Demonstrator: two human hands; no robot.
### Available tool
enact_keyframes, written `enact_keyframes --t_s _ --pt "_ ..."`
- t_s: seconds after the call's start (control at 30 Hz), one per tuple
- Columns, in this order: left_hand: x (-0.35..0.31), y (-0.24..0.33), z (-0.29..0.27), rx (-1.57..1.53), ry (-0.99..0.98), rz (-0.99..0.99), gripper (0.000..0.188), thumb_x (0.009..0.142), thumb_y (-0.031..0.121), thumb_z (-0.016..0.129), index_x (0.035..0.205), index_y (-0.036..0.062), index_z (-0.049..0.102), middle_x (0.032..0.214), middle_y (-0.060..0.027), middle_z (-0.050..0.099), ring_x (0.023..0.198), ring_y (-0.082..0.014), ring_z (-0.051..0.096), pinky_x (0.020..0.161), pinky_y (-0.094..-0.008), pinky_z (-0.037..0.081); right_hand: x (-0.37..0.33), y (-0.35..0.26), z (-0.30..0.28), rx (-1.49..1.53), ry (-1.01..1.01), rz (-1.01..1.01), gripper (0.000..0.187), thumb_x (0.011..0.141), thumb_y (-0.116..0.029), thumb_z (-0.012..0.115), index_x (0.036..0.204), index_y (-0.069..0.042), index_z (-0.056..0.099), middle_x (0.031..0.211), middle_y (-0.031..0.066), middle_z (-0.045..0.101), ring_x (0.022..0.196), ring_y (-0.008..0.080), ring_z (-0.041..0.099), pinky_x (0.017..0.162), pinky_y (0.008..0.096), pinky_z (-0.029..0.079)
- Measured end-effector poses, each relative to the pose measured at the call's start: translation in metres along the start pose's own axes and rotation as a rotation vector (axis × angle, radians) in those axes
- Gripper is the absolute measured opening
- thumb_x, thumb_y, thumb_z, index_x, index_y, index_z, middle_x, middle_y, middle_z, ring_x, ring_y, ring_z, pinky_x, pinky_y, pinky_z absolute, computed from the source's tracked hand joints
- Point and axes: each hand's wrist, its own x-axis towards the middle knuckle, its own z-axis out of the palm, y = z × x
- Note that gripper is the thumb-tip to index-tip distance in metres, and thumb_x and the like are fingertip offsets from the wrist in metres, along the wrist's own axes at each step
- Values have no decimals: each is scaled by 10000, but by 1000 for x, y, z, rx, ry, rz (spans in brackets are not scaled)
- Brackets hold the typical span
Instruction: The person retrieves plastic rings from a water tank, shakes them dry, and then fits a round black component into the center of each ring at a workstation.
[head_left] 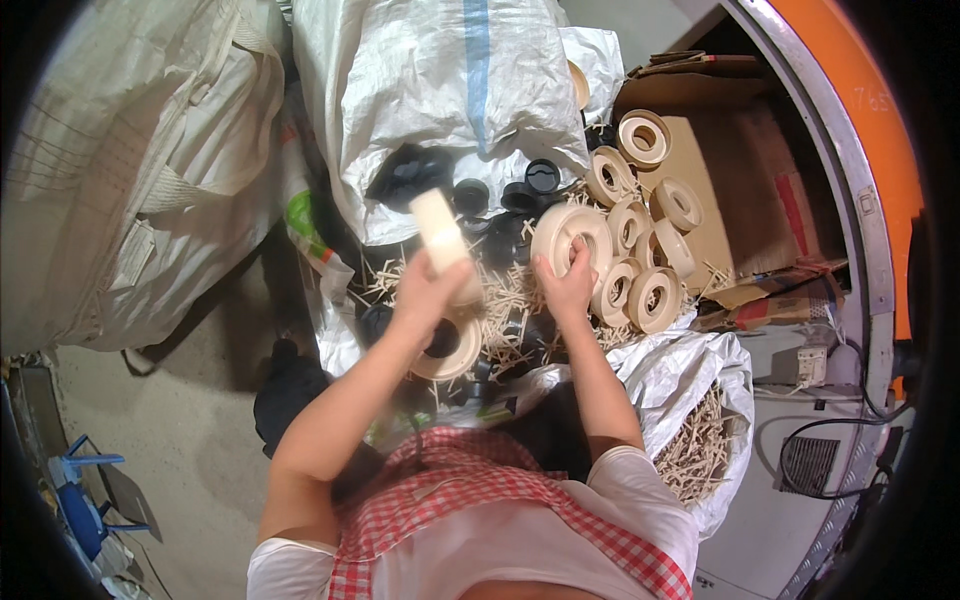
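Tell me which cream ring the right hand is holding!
The big cream ring, leftmost of the cluster by the cardboard box: the right hand grips only it, and its neighbours look smaller.

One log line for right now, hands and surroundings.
left hand: blurred cream piece, held | right hand: large cream ring, gripped | right side: smaller cream rings, open cardboard box | between hands: pale stick-like scraps

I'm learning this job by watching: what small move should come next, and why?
Probably the right hand should leave its large cream ring with the grouped cream rings: it is right beside them, while the left hand holds another cream piece, blurred, farther from that group.
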Motion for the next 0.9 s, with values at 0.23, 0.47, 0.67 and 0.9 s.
enact_keyframes --t_s 0.23,0.47,0.67,0.9 --pt "-6 17 5 -171 91 87 529 763 145 722 1194 18 443 1008 -88 571 864 -173 587 697 -297 515 12 15 64 -157 -272 -364 796 671 -148 723 1340 19 325 1349 210 388 1261 346 344 1062 435 263" --pt "-3 18 -1 11 35 141 612 750 109 712 1278 32 411 1068 -74 556 928 -143 558 790 -282 477 36 36 139 -112 -411 297 470 727 -231 697 1079 36 539 1034 234 600 951 361 582 855 429 456" --pt "1 7 -5 252 36 157 644 738 64 685 1317 28 406 1100 -70 578 950 -122 562 812 -269 463 -8 -7 74 469 -482 134 400 741 -237 683 1001 52 585 1129 252 557 1090 337 528 909 396 427" --pt "-8 13 -9 65 -259 -293 490 774 139 671 1217 20 498 1030 -83 616 897 -149 608 783 -276 495 -43 -55 -7 394 -538 -735 259 687 -112 726 859 -25 553 1291 252 405 1260 410 355 1036 446 312"
